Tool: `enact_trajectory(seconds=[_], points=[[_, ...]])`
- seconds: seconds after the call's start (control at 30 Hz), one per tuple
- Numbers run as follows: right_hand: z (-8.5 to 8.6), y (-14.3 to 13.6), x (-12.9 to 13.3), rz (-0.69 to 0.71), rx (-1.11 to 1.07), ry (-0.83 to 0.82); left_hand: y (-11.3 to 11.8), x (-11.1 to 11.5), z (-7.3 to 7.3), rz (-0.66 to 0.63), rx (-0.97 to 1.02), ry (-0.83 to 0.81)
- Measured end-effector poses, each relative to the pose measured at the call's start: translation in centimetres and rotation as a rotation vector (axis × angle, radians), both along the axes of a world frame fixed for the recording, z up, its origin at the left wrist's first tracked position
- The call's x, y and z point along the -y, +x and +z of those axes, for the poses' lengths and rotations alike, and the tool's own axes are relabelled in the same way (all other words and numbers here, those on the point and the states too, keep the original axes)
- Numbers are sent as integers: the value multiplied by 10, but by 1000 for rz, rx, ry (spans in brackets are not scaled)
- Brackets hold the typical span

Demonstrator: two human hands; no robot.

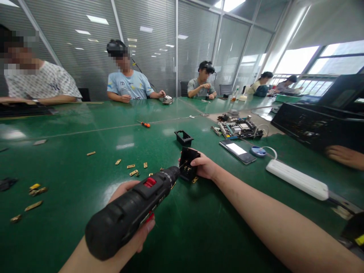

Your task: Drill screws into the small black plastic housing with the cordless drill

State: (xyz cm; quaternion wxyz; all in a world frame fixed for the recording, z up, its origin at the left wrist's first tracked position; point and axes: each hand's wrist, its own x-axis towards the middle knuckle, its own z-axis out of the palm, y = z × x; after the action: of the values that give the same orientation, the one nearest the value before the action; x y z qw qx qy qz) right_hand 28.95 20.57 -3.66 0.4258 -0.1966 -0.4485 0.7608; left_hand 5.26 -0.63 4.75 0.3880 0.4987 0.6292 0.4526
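A black cordless drill point(125, 212) with red switches is gripped in my left hand point(143, 235), its chuck pointing away from me. The drill's bit reaches to a black plastic housing point(190, 157) with small brass parts inside; whether the tip touches a screw is too small to tell. My right hand point(206, 167) holds that housing upright by its right side, thumb on the front. Just behind it sits a black rectangular frame point(184, 141). Several flat brass strips point(133, 172) lie left of the housing, and another brass piece point(195, 180) is beneath it.
An orange screwdriver point(145, 124) lies farther back. On the right are a circuit board point(239, 127), a phone point(237, 151), a blue round device point(258, 151) and a white power strip point(297, 180). More brass pieces point(34, 205) lie at left. Several people sit around the green table point(71, 140).
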Motion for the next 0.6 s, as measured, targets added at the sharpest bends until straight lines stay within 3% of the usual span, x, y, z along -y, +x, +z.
enact_trajectory(seconds=[0.6], points=[[2, 1, 1, -6, 19, -6, -1, 0, 3, -28, -43, -15]])
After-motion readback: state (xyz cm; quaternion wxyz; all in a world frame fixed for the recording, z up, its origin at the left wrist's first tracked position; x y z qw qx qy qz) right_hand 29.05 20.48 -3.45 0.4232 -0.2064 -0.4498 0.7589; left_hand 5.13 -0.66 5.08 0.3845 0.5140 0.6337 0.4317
